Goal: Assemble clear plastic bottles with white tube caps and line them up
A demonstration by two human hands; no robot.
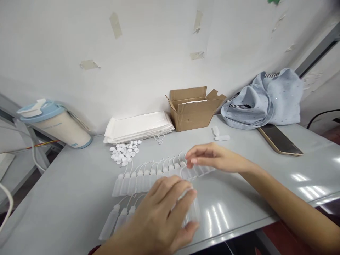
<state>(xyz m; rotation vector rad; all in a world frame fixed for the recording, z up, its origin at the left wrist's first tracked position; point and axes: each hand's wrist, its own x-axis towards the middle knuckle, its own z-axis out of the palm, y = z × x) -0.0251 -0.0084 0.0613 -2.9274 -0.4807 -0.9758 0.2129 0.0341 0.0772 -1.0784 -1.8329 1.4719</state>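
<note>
My left hand [164, 212] reaches over the right part of the nearer row of small translucent plastic bottles [108, 225]. Its fingers are bent and apart, with the thumb away from them; clear plastic shows between and beside the fingers, partly blurred. Most of that row is hidden under this hand. My right hand [212, 157] hovers at the right part of the farther row of bottles [138, 182], fingers loosely curved and the thumb below them, with no held thing visible. Thin white straps [151, 163] curve up from the bottle necks.
White caps [124, 152] lie in a pile beside stacked white sheets [138, 125]. An open cardboard box [193, 115] stands by the wall. Two loose translucent pieces [221, 137] lie farther right, near a phone [281, 140] and a blue cloth bag [265, 99]. A tumbler [58, 124] is left.
</note>
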